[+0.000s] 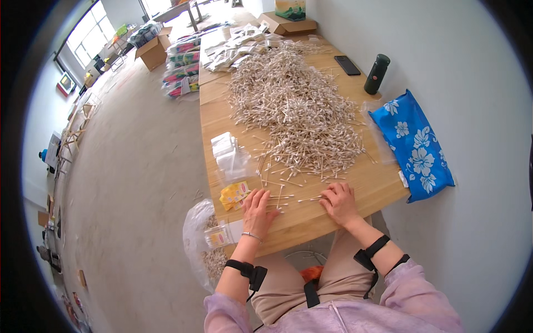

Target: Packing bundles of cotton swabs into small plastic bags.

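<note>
At the centre of the wooden tabletop (pixel 294 228), with the person seated at six o'clock, a large heap of cotton swabs (pixel 294 105) is spread toward twelve, and a few loose swabs (pixel 280 196) are scattered near six, between the hands. Yellow cards (pixel 234 194) are laid at eight o'clock, clear plastic bags (pixel 232 161) at nine, and white packets (pixel 239 49) are piled at eleven. A black phone (pixel 347 65) is placed at one, a dark green bottle (pixel 377 74) at two, and a blue floral pouch (pixel 416 147) at three, beside the pale wall (pixel 483 111). Toward nine o'clock the grey floor (pixel 133 166) is exposed; at ten, wrapped bundles (pixel 182 66) are stacked, with a bright window (pixel 91 36) set beyond.

The left hand (pixel 257 217) is rested palm down at seven o'clock, its fingers released and loosely extended, the thumb just beside the loose swabs. The right hand (pixel 340 204) is held at five, its fingers curled down to one swab's end; whether it is pinched cannot be told. Both forearms are angled in from six o'clock, wrapped in black straps (pixel 373 250).
</note>
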`<state>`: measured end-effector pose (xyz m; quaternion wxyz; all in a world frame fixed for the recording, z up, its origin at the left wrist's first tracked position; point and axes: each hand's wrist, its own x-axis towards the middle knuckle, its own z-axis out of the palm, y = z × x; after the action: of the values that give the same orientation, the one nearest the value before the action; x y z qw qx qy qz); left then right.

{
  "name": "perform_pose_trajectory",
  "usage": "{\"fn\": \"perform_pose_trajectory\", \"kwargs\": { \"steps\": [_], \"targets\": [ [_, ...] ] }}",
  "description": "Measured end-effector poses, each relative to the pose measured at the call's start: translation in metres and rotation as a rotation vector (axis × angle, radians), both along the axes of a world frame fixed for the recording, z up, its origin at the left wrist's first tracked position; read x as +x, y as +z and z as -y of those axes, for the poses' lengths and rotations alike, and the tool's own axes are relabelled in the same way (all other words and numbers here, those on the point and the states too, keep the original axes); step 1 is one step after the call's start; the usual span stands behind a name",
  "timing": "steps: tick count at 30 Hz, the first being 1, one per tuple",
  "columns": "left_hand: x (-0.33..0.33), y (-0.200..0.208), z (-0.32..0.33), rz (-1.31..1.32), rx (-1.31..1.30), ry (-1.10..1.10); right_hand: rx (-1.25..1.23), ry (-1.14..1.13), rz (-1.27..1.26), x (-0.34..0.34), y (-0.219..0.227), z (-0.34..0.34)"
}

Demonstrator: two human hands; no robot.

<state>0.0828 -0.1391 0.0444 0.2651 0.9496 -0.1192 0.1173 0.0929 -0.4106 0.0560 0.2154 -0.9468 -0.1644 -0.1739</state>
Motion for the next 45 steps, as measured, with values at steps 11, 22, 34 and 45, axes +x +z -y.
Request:
{"fn": "perform_pose_trajectory", "kwargs": {
  "steps": [11,22,34,45],
  "targets": [
    [-0.003,0.000,-0.005,0.011,-0.003,0.020,0.033,0.230,-0.026,0.001,-0.002,-0.063],
    [0.000,-0.004,-0.006,0.025,-0.048,0.073,-0.052,0.883,-0.184,-0.043,0.005,-0.039],
    [-0.008,0.003,-0.008,0.033,0.061,0.078,-0.016,0.387,0.047,0.036,-0.016,-0.086],
    [-0.019,-0.009,-0.009,0.054,-0.106,0.090,0.032,0.103,0.061,0.020,-0.018,-0.064]
  ]
}}
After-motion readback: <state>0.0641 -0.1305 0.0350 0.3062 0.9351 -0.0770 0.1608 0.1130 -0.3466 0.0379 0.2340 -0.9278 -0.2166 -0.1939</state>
